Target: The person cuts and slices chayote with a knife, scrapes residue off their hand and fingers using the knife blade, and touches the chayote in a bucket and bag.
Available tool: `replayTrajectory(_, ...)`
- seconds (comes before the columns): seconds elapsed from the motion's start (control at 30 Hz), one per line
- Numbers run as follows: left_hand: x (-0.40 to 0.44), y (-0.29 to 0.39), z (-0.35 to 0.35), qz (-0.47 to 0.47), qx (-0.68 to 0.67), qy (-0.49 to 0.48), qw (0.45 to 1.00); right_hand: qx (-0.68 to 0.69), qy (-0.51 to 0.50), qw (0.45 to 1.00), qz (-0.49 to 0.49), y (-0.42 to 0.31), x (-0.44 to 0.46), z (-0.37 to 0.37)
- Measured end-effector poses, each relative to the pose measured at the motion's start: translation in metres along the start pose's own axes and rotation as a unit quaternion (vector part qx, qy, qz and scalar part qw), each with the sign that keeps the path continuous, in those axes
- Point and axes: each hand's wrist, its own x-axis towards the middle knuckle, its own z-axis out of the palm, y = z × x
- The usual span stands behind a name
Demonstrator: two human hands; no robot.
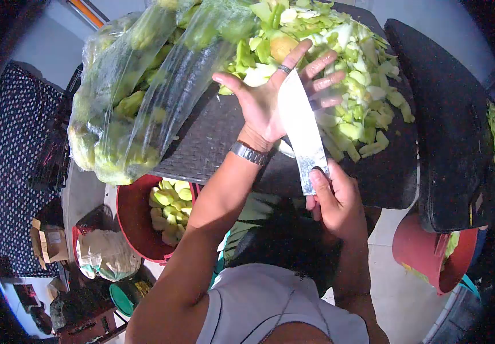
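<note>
My left hand (pixel 270 103) is spread palm up over the black table, fingers stretched apart, with a ring and a metal wristwatch (pixel 248 153). My right hand (pixel 336 198) grips a broad-bladed knife (pixel 303 123) near its lower end, thumb on top. The blade slants up across the edge of my left palm; whether it touches the skin I cannot tell. Glare whitens most of the blade. Beyond both hands lies a heap of pale green peels and cut pieces (pixel 368 86). One round yellowish piece (pixel 282 48) shows just behind my left fingers.
A clear plastic bag of green fruit (pixel 115 114) bulges over the table's left side. Below stands a red tub (pixel 138 229) with peeled pale green pieces (pixel 173 203). At right are a black chair-like surface (pixel 448 132) and another red bucket (pixel 419 249).
</note>
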Motion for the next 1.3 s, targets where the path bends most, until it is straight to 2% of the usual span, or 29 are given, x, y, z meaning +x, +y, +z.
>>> replayTrajectory(0.07,-0.001,-0.002,-0.008,-0.001,0.022,-0.032,0.999,0.046,-0.017,0.999,0.023,-0.006,0.002,0.007)
replayTrajectory(0.17,-0.003,-0.005,0.004,-0.004,0.141,-0.001,0.99,0.1,-0.043,0.994,-0.019,-0.003,0.002,0.022)
replayTrajectory(0.33,0.0,-0.003,-0.011,-0.042,0.053,-0.077,0.995,0.144,-0.077,0.986,0.023,-0.012,0.002,0.031)
replayTrajectory(0.43,-0.003,0.001,-0.003,-0.062,0.144,-0.056,0.986,0.257,-0.079,0.959,0.096,-0.013,0.001,0.033)
replayTrajectory(0.53,-0.002,0.002,-0.006,-0.07,0.158,-0.075,0.982,0.279,-0.037,0.949,0.14,-0.028,-0.005,0.037)
replayTrajectory(0.63,-0.002,0.001,-0.006,-0.077,0.177,-0.085,0.977,0.267,-0.08,0.948,0.152,-0.028,-0.005,0.031)
replayTrajectory(0.87,-0.004,0.0,-0.008,-0.09,0.187,-0.102,0.973,0.292,-0.1,0.939,0.149,-0.028,-0.01,0.032)
replayTrajectory(0.93,-0.003,-0.003,-0.011,-0.088,0.147,-0.105,0.98,0.292,-0.098,0.938,0.158,-0.032,-0.01,0.033)
replayTrajectory(1.13,-0.004,-0.005,-0.014,-0.1,0.151,-0.092,0.979,0.289,-0.122,0.943,0.112,-0.028,-0.01,0.034)
replayTrajectory(1.23,-0.003,-0.006,-0.011,-0.101,0.176,-0.077,0.976,0.312,-0.08,0.938,0.13,-0.033,-0.013,0.036)
replayTrajectory(1.3,-0.004,-0.006,-0.006,-0.095,0.191,-0.067,0.975,0.329,-0.063,0.936,0.102,-0.032,-0.012,0.033)
